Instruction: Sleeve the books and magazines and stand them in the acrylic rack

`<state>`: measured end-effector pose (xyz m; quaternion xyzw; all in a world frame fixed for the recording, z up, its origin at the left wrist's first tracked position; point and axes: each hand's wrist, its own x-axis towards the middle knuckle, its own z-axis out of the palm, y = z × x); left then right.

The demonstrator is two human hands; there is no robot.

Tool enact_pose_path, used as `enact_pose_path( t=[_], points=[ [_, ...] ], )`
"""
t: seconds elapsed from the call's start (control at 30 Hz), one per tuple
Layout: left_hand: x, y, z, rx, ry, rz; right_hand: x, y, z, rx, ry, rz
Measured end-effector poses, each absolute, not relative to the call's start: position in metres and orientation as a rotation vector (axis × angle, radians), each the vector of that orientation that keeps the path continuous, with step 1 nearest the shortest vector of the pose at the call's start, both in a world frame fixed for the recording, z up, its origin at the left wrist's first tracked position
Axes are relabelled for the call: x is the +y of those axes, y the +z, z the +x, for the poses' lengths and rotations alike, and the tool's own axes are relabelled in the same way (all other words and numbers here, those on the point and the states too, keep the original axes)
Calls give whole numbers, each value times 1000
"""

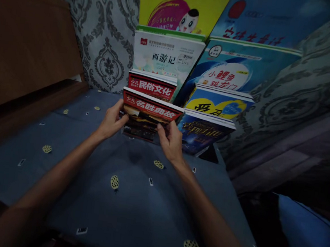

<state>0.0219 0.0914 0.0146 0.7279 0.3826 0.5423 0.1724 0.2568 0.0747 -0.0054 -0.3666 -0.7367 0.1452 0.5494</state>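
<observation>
Between my hands stands a book (145, 115) with a red and dark cover, tilted slightly back. My left hand (112, 121) grips its left edge, thumb on the front cover and fingers behind. On the right edge my right hand (171, 140) holds it the same way. Just behind it rises another red-covered book (152, 87), and a white book (166, 53) stands further back. A dark blue book (204, 131) is close to the right of my right hand, with a yellow and blue book (218, 103) behind it.
A teal book (232, 65), a yellow-green book (177, 7) and a blue book (258, 19) stand in the back rows. Patterned wallpaper (109, 62) lies behind them. A grey-blue cloth (87, 186) covers the table; a brown wooden panel (29, 42) borders it at left.
</observation>
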Motion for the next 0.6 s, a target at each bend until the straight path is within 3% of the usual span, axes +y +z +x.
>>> enact_pose_path(
  t=[0.6],
  points=[
    [102,1,18,1258,1545,2177,76,-3,258,-1777,324,-905]
  ],
)
